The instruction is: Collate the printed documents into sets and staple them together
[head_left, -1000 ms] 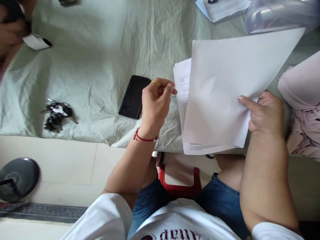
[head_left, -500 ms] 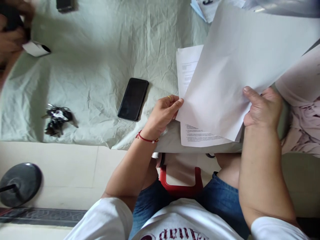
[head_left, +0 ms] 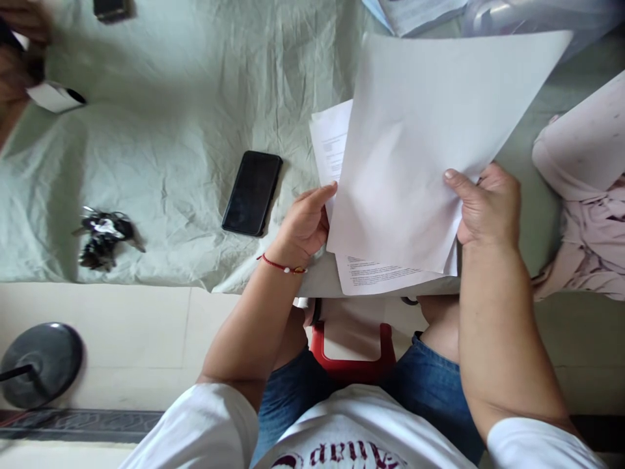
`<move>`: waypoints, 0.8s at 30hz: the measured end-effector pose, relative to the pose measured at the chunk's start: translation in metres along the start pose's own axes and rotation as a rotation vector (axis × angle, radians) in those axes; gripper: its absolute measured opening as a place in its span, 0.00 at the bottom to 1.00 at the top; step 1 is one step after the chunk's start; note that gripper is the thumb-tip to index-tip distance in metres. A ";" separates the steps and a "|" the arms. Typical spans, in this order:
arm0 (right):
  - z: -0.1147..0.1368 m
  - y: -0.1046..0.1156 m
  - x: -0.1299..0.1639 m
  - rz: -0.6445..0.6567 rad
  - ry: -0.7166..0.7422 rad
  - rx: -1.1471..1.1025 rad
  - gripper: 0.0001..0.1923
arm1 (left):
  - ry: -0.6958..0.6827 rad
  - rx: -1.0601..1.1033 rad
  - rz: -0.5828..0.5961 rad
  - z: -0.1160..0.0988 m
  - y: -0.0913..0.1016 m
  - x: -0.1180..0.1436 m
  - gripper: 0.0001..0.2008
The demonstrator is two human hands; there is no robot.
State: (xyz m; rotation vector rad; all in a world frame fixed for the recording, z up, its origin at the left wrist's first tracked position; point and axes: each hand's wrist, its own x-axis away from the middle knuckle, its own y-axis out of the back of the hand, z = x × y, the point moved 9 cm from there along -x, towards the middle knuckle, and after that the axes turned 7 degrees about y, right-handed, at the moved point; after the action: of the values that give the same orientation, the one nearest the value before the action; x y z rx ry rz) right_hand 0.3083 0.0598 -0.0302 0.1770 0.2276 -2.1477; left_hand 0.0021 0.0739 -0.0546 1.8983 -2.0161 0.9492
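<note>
A blank white sheet of paper (head_left: 415, 143) is held at a slant over the near edge of the table. Under it, printed sheets (head_left: 385, 277) stick out at the left and along the bottom. My right hand (head_left: 488, 202) grips the right side of the papers, thumb on top and fingers behind. At the left edge, my left hand (head_left: 307, 225) is closed on the papers with its thumb against the margin; its fingertips are hidden behind them. A black smartphone (head_left: 252, 193) lies on the cloth just left of my left hand.
A bunch of keys (head_left: 108, 234) lies on the green tablecloth (head_left: 185, 130) at the left. Another person's hand (head_left: 19, 71) is at the far left beside a white roll (head_left: 56, 97). More papers (head_left: 415, 13) and a clear plastic bag (head_left: 537, 19) lie at the back right. Someone in patterned clothes (head_left: 593, 228) sits right.
My right hand has brought the blank sheet left and down, more squarely over the printed sheets. My left hand has shifted slightly left along with the papers, its thumb now at their edge.
</note>
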 end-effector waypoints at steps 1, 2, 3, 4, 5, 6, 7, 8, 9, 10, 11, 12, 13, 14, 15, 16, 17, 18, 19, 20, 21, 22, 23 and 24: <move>-0.001 -0.002 0.000 0.023 -0.008 0.012 0.19 | 0.015 -0.002 -0.027 0.001 0.002 -0.001 0.07; -0.002 -0.002 0.000 0.037 -0.007 0.032 0.19 | 0.021 -0.003 -0.049 0.002 0.004 -0.001 0.06; -0.002 -0.001 -0.001 0.038 0.004 0.058 0.19 | 0.020 -0.003 -0.068 0.002 0.006 -0.001 0.05; -0.001 0.002 -0.003 0.027 0.022 0.086 0.19 | 0.014 -0.003 -0.085 0.002 0.007 0.000 0.05; 0.000 0.007 -0.006 0.008 0.043 0.109 0.19 | 0.008 -0.006 -0.099 0.001 0.008 0.000 0.05; 0.001 0.012 -0.009 -0.018 0.066 0.120 0.18 | 0.002 -0.015 -0.111 0.000 0.009 0.001 0.04; 0.002 0.017 -0.013 -0.048 0.089 0.117 0.18 | 0.000 -0.029 -0.116 0.000 0.010 0.002 0.05; 0.003 0.022 -0.016 -0.075 0.111 0.100 0.18 | -0.001 -0.044 -0.116 0.000 0.010 0.003 0.05; 0.004 0.026 -0.020 -0.096 0.133 0.077 0.17 | 0.000 -0.059 -0.112 0.000 0.009 0.004 0.06; 0.004 0.030 -0.024 -0.111 0.156 0.052 0.17 | 0.001 -0.072 -0.105 0.000 0.009 0.005 0.06; 0.004 0.032 -0.027 -0.117 0.175 0.028 0.18 | 0.003 -0.084 -0.097 -0.001 0.008 0.006 0.07; 0.004 0.033 -0.029 -0.117 0.191 0.008 0.18 | 0.004 -0.093 -0.094 -0.001 0.007 0.006 0.08; 0.004 0.033 -0.031 -0.113 0.202 -0.008 0.18 | 0.003 -0.101 -0.093 -0.001 0.007 0.007 0.08; 0.003 0.033 -0.032 -0.111 0.207 -0.024 0.18 | 0.000 -0.108 -0.093 -0.002 0.006 0.008 0.08; 0.003 0.032 -0.032 -0.112 0.205 -0.038 0.17 | -0.004 -0.113 -0.093 -0.003 0.005 0.008 0.08; 0.001 0.031 -0.032 -0.111 0.197 -0.047 0.16 | -0.007 -0.115 -0.093 -0.003 0.005 0.008 0.08; 0.001 0.030 -0.031 -0.108 0.187 -0.049 0.16 | -0.009 -0.115 -0.093 -0.004 0.004 0.008 0.07; 0.000 0.028 -0.031 -0.102 0.179 -0.045 0.15 | -0.009 -0.114 -0.094 -0.004 0.004 0.008 0.06; 0.000 0.027 -0.030 -0.095 0.173 -0.038 0.15 | -0.008 -0.112 -0.095 -0.004 0.004 0.008 0.05; 0.000 0.026 -0.030 -0.088 0.170 -0.031 0.16 | -0.006 -0.111 -0.097 -0.003 0.003 0.008 0.04; 0.000 0.025 -0.030 -0.085 0.171 -0.027 0.16 | -0.005 -0.110 -0.100 -0.003 0.003 0.008 0.03; 0.000 0.025 -0.030 -0.087 0.175 -0.026 0.16 | -0.004 -0.106 -0.103 -0.003 0.003 0.009 0.03; 0.001 0.026 -0.030 -0.090 0.179 -0.023 0.16 | -0.003 -0.101 -0.107 -0.003 0.004 0.009 0.03; 0.001 0.026 -0.030 -0.087 0.182 -0.013 0.16 | -0.002 -0.097 -0.109 -0.003 0.004 0.009 0.03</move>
State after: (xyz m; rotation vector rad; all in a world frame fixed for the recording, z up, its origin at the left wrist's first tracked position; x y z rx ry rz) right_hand 0.3463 0.0698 -0.0255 0.3614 0.3595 -2.2174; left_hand -0.0034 0.0683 -0.0481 1.9354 -1.9013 0.8072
